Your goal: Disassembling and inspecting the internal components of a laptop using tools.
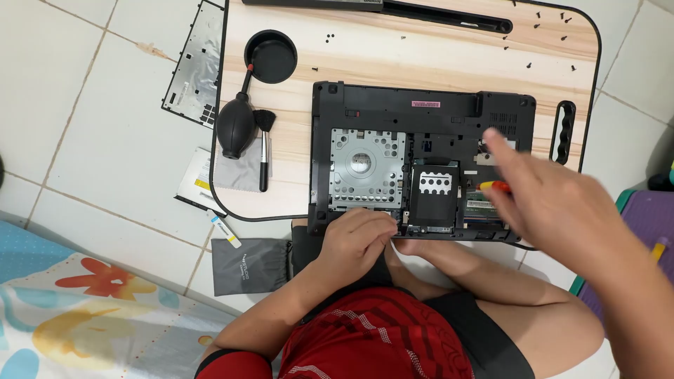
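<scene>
Overhead view of an opened laptop (pixel 421 161), laid underside up on a low wooden lap table (pixel 295 77) with rounded corners and black edging; base cover removed, exposing a perforated silver drive caddy (pixel 367 168) and a black metal bracket (pixel 435 193) beside it. Left hand (pixel 358 242) curled at the near edge of the chassis, fingers bent narrow and pressing on the rim, apparently to steady the body; whether anything small is pinched there, not discernible. Right hand (pixel 554 203) raised above the right side of the chassis, blurred, index finger extended, closed loosely around a screwdriver (pixel 493 187) with a red and yellow handle. Small black screws (pixel 540 28) scattered along the far table edge, kept well apart from the working area. To the left: rubber air blower (pixel 235 126), soft-bristled brush (pixel 264 147) lying on a grey cloth (pixel 239 172), round black cup recess (pixel 271 56). On the white tiled floor (pixel 91 140): detached plastic cover panel (pixel 195 67), slim optical drive (pixel 196 182), grey fabric pouch (pixel 249 265).
</scene>
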